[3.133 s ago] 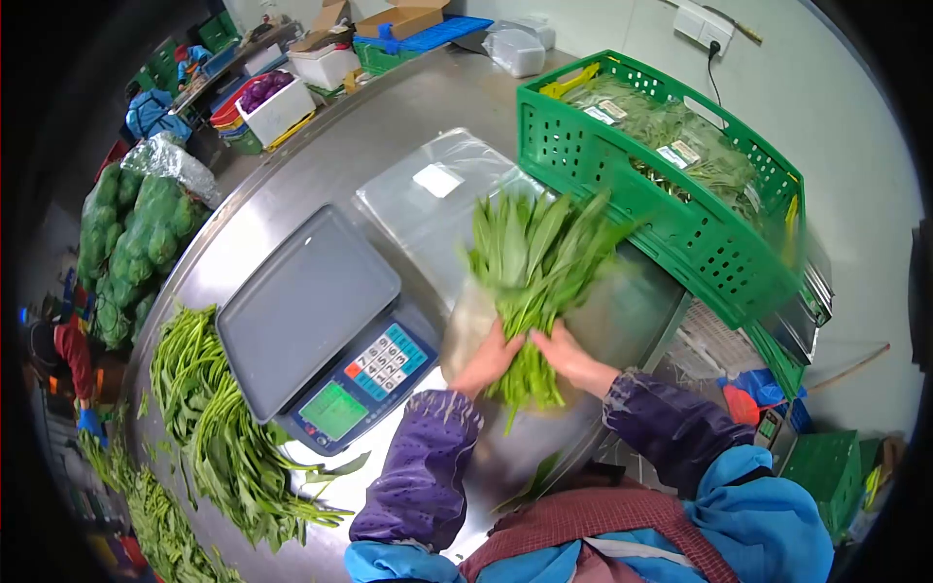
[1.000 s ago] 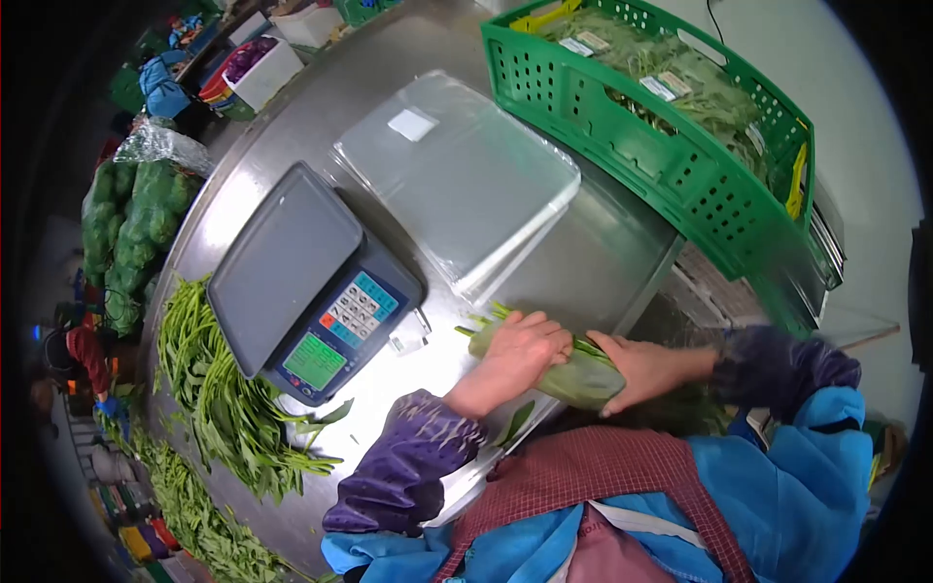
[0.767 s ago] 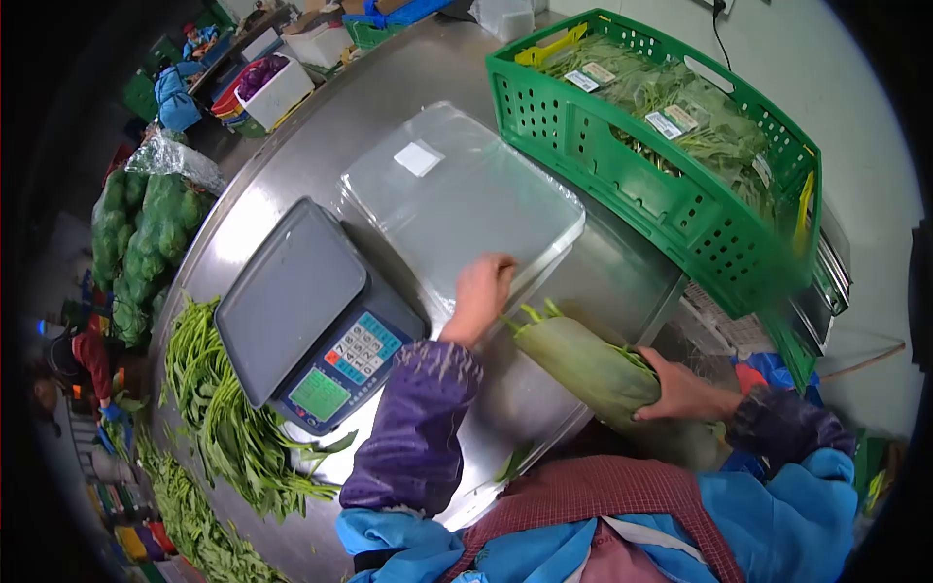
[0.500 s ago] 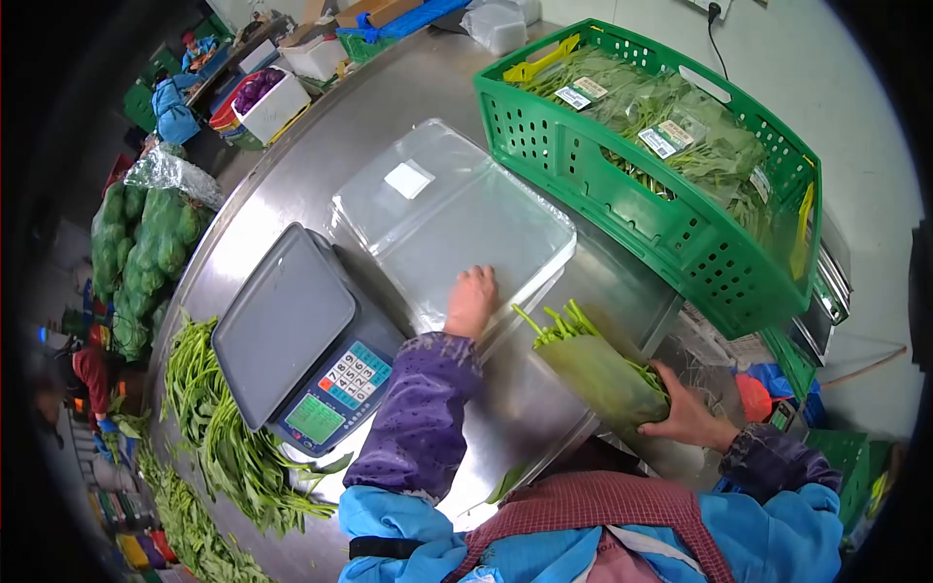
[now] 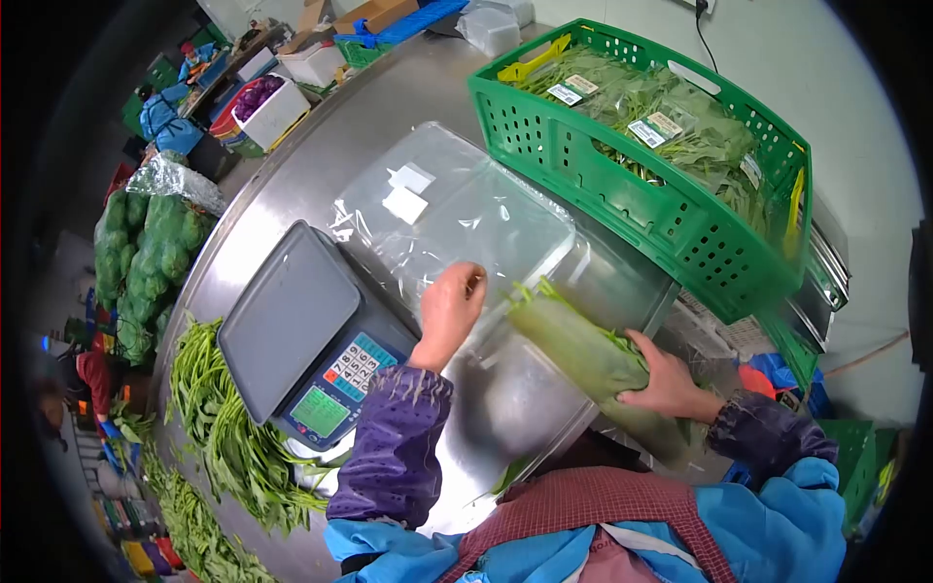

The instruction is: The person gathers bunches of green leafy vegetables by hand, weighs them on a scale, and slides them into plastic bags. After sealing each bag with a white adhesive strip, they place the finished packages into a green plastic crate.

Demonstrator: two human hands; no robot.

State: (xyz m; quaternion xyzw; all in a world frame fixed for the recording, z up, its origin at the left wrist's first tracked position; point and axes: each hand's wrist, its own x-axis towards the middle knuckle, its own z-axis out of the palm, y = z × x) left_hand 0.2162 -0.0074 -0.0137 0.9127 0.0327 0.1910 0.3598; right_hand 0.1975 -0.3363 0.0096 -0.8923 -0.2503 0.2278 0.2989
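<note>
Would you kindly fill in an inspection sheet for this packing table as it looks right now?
Surface: stainless-steel table, shiny with reflections.
Job's things: stack of clear plastic bags; top clear plastic bag, rumpled and partly lifted; bagged bundle of green stalks; grey electronic scale, nothing on its pan.
Clutter: loose green stalks heaped left of the scale; stray green leaf at the near table edge.
Hands: left hand, grip pinching the top bag; right hand, grip around the bagged bundle.
Cables: dark cable on the wall behind the green plastic crate of packed greens.
Surroundings: sacks of green vegetables; another person at far left.
</note>
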